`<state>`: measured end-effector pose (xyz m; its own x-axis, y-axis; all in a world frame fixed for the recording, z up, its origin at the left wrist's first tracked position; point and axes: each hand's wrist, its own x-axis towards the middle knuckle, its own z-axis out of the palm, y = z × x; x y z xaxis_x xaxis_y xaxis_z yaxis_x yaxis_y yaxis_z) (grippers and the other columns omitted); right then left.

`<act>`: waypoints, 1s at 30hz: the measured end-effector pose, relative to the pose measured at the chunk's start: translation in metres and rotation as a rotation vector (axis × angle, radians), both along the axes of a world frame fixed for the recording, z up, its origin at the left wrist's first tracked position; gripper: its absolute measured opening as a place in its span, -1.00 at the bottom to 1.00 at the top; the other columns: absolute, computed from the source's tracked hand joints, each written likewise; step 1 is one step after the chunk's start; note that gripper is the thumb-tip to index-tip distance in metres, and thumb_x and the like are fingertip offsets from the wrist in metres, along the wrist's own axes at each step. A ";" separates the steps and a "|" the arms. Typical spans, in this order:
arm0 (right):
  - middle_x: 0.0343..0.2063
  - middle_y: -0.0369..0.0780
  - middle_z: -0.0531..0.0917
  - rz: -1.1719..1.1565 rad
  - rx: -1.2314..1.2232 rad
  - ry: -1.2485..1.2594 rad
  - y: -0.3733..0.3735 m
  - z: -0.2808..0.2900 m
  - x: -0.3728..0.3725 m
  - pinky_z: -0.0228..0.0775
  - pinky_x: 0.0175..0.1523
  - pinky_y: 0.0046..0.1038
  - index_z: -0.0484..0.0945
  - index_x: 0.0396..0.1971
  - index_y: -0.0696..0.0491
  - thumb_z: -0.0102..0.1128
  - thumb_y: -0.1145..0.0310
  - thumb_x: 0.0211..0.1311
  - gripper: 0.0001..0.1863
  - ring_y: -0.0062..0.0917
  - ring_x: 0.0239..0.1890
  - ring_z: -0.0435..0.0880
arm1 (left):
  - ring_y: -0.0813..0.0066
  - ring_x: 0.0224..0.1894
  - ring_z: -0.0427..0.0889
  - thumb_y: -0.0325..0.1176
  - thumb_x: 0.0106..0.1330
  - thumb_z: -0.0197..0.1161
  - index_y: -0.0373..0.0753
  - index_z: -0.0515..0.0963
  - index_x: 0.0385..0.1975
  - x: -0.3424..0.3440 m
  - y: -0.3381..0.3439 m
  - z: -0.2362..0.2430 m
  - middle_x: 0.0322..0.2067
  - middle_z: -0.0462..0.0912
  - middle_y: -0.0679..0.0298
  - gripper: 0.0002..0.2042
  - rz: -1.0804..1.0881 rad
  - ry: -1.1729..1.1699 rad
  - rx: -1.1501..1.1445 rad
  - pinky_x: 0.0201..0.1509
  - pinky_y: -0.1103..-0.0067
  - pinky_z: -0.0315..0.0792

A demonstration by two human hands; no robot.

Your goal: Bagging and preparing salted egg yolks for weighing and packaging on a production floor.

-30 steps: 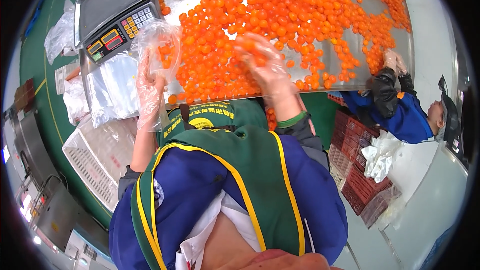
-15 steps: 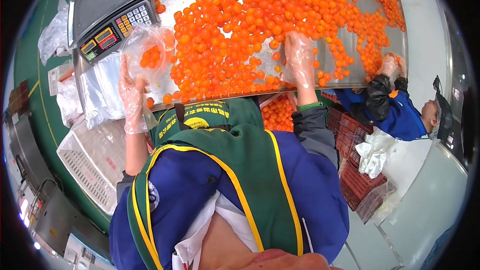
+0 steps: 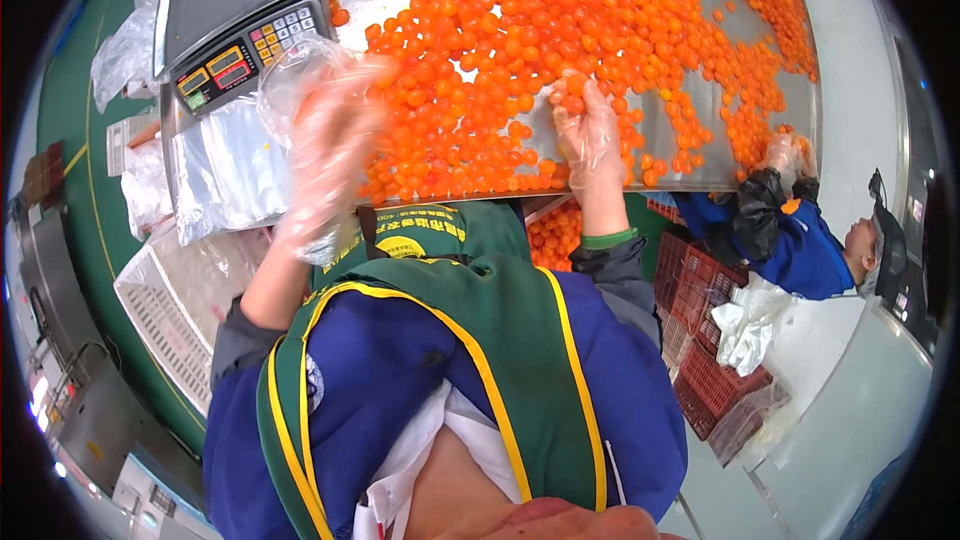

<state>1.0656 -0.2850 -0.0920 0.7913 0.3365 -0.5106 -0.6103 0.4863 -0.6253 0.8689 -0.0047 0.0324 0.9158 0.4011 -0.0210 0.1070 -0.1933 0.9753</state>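
Observation:
Glossy orange balls that look like salted egg yolks [image 3: 480,60] cover much of a metal table [image 3: 640,110]. My right hand [image 3: 590,140], in a clear plastic glove, is turned up at the near side of the pile. Its fingers curl around an orange yolk [image 3: 574,86]. My left hand [image 3: 340,140], also gloved, is smeared by motion over the pile's left edge. Just beyond it lies a clear plastic bag [image 3: 280,70], partly hidden by the hand; whether the fingers touch it, I cannot tell.
A digital scale [image 3: 240,10] stands at the far left, with a stack of clear bags [image 3: 225,160] in front of it. White crates [image 3: 165,310] sit below left, red crates [image 3: 715,385] below right. At the table's right end, a co-worker's gloved hands [image 3: 788,155] are among the yolks.
My left hand has swung right and away from the bag, which it held upright with yolks inside. My right hand has turned over from the pile, and a yolk now shows in its fingers.

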 end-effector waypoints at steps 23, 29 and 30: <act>0.25 0.00 0.45 -0.091 0.412 0.079 -0.013 -0.006 -0.049 0.40 0.38 -0.10 0.45 0.19 0.17 0.08 0.67 0.25 -0.53 -0.13 0.33 0.42 | -0.09 0.16 0.54 0.05 0.53 0.08 -0.22 0.14 0.45 0.093 -0.052 -0.158 0.26 0.31 -0.29 -0.35 -0.283 0.367 -1.630 0.22 0.26 0.59; 0.06 -0.03 0.59 -0.262 0.082 0.004 -0.094 -0.013 -0.038 0.53 0.22 -0.17 0.47 0.14 0.20 0.17 0.49 0.38 -0.64 -0.21 0.12 0.59 | -0.12 0.12 0.57 -0.01 0.55 0.06 -0.13 0.17 0.39 0.092 -0.050 -0.165 0.24 0.33 -0.34 -0.45 -0.176 0.489 -1.669 0.12 0.22 0.64; 0.06 -0.03 0.60 -0.266 0.068 -0.014 -0.112 -0.014 -0.035 0.54 0.19 -0.20 0.48 0.13 0.20 0.16 0.48 0.38 -0.64 -0.23 0.11 0.59 | -0.11 0.10 0.59 -0.01 0.56 0.04 -0.14 0.16 0.39 0.093 -0.052 -0.167 0.23 0.35 -0.34 -0.46 -0.162 0.512 -1.633 0.10 0.24 0.65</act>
<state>1.0306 -0.3969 -0.1056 0.8631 0.1487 -0.4827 -0.4471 0.6696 -0.5931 0.9623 -0.0563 -0.1349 0.7119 -0.4203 -0.5626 0.5272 0.8491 0.0327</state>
